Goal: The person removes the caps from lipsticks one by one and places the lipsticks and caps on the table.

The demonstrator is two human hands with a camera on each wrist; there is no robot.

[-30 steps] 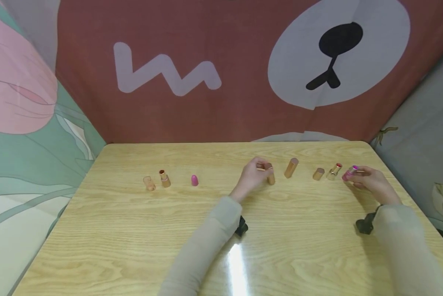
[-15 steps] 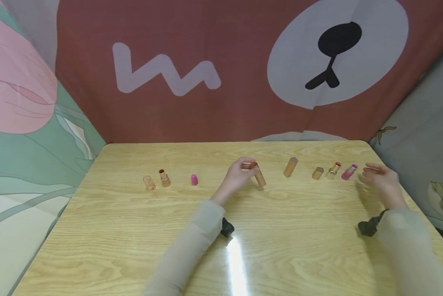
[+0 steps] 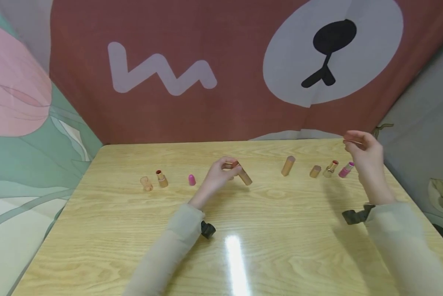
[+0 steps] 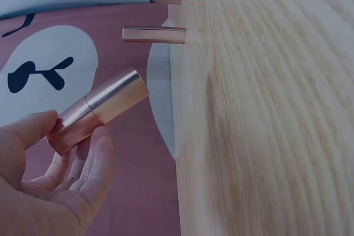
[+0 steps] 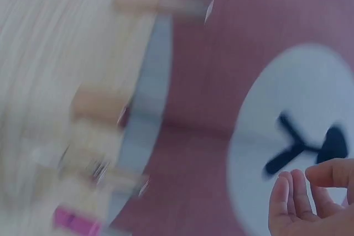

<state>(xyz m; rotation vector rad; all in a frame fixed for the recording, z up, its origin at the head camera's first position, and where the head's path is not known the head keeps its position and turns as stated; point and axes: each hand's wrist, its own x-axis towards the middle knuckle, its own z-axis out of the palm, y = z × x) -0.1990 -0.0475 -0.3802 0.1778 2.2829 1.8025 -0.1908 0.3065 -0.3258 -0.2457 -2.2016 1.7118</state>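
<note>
My left hand (image 3: 215,176) pinches one end of a rose-gold lipstick tube (image 4: 98,110) between thumb and fingers. The tube is closed, with a seam round its middle, and tilts above the table in the left wrist view. Raised over the table's far right is my right hand (image 3: 368,160), fingers loosely bent and nothing in them. Below and left of it stand a magenta lipstick (image 3: 346,169), a clear-based lipstick (image 3: 330,169) with a red tip and a short rose-gold piece (image 3: 315,171). A taller rose-gold tube (image 3: 288,166) stands between the hands.
Left of my left hand are a pink cap (image 3: 192,180), an uncapped lipstick (image 3: 162,179) with a dark-red top, and a clear cap (image 3: 146,183). The wooden table (image 3: 266,238) meets a printed cloth (image 3: 192,119) at the back.
My left hand has carried the lipstick tube leftward and tilted it. My right hand has let go of the magenta lipstick, drawn right, then risen; the magenta lipstick stays standing.
</note>
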